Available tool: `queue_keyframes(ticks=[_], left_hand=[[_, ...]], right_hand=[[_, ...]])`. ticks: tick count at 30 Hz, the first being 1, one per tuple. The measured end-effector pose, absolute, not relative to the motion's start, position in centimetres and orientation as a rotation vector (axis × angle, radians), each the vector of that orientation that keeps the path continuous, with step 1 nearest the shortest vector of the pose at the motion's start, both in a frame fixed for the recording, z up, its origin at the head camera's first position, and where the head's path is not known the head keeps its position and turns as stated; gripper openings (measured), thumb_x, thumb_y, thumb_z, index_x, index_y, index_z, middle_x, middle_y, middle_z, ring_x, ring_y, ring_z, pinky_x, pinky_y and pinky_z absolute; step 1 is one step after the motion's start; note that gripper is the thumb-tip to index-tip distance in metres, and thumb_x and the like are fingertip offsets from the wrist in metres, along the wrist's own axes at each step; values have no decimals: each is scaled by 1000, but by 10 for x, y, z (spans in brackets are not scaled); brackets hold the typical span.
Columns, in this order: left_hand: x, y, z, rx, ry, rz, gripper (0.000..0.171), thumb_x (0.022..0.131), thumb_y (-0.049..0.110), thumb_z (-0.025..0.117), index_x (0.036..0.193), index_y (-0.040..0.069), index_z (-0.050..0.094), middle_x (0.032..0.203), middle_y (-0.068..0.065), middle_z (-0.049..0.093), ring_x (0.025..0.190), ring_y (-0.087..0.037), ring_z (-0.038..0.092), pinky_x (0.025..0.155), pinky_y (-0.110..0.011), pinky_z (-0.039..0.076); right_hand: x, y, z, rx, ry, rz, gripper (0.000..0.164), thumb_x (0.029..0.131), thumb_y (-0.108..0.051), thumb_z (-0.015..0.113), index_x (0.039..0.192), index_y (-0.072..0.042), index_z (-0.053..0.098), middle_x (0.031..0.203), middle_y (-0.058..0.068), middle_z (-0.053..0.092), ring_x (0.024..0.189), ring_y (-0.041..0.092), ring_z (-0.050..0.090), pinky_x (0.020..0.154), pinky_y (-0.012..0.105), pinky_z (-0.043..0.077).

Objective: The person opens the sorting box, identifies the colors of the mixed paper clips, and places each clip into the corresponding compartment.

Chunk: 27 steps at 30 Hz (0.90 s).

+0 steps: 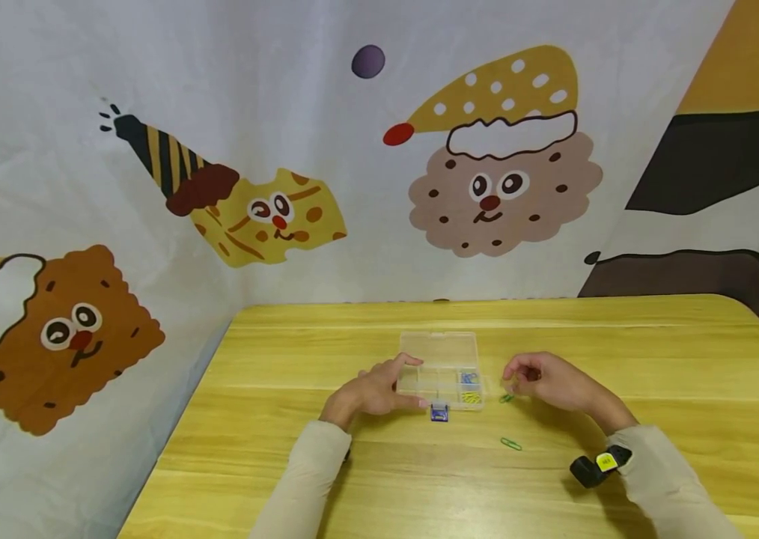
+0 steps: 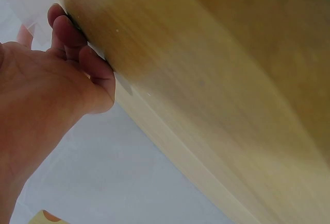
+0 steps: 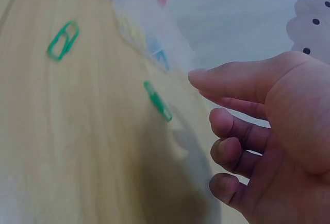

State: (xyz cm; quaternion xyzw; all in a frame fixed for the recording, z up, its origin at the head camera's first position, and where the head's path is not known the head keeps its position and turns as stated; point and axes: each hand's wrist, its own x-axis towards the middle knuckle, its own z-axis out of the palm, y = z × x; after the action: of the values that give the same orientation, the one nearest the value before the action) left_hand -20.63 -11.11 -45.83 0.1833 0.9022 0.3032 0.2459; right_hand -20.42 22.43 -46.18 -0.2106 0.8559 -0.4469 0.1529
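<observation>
A clear plastic divided box [image 1: 439, 346] lies on the table with its lid raised at the back. Blue paper clips [image 1: 468, 378] fill one right-hand compartment, yellow paper clips [image 1: 471, 397] the one in front. My left hand [image 1: 371, 391] grips the box's left end, thumb along the front and index finger toward the back. Just right of the box, my right hand [image 1: 550, 380] hovers with loosely bent fingers and nothing visible between them. Below its fingertips lies a green paper clip [image 3: 157, 101]. A second green paper clip [image 1: 510, 444] rests nearer the front.
A small blue clip [image 1: 439, 412] sits at the box's front edge. The wooden table [image 1: 285, 479] meets a cartoon-printed cloth [image 1: 366, 150] at the back and left. A black wrist device [image 1: 595, 466] hangs at the right sleeve.
</observation>
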Motion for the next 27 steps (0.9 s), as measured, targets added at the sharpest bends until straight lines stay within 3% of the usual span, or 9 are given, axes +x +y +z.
queue_keyframes(ticks=[20,27], left_hand=[[-205,-111,-457,495,2449,858,69,88,53,70,146,33,38,120,0,59,129,-26,47,115,-65,10],[-205,-112,-458,498,2447,869,69,88,52,70,146,33,39,112,2,59,125,-25,48,115,-64,10]], right_hand=[[-199,231,-474,-643,2326,-1309,19,88,-10,74,103,-2,65,75,2,47,66,9,43,58,23,36],[-198,230,-476,-655,2373,-1271,16,89,-8,72,102,-2,64,74,1,46,65,8,42,57,23,36]])
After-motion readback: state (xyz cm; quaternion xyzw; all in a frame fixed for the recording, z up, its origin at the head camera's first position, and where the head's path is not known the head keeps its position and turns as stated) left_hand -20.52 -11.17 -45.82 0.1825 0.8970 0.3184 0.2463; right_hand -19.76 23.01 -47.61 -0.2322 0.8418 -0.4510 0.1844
